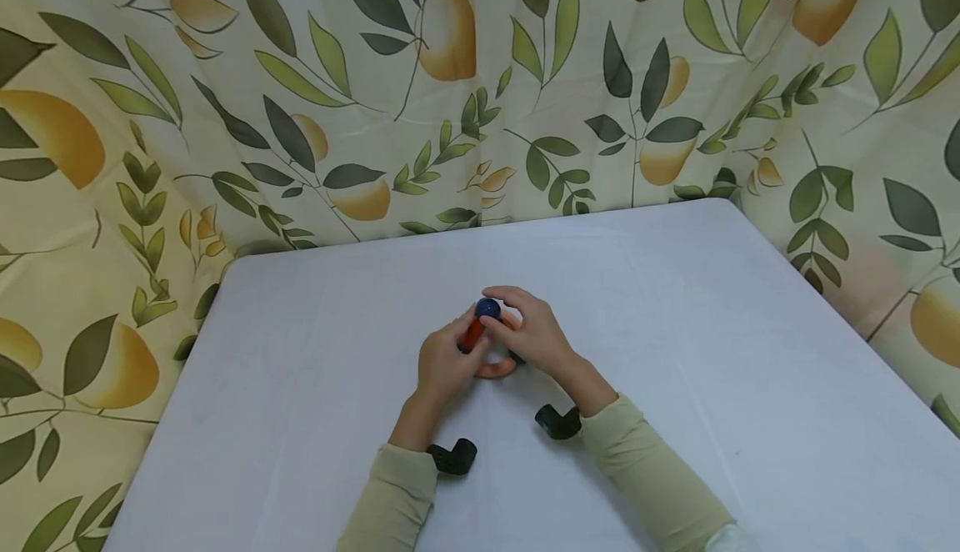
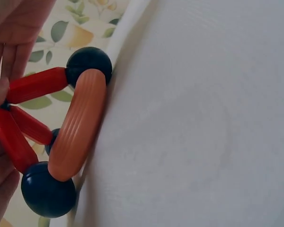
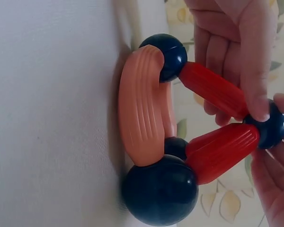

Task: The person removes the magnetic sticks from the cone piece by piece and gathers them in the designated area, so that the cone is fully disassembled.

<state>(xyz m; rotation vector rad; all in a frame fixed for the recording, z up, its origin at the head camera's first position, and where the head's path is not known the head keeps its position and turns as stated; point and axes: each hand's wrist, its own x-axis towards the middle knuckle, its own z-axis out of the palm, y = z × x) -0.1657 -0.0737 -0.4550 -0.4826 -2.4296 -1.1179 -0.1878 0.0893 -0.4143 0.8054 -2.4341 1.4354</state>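
Note:
A small model of blue balls and ribbed rods stands on the white table between both hands. Its low part joins curved orange rods to blue balls. Three straight red rods slant up and meet at a top blue ball. My right hand pinches that top ball, with fingertips around its upper side. With thumb and fingers, my left hand grips a red rod close under the ball, its thumb touching the joint. The hands partly hide the model in the head view.
A white cloth covers the table, which ends at a back edge. Behind and beside it hangs a curtain printed with leaves and fruit. Dark wrist cameras stick out by the left sleeve and right sleeve.

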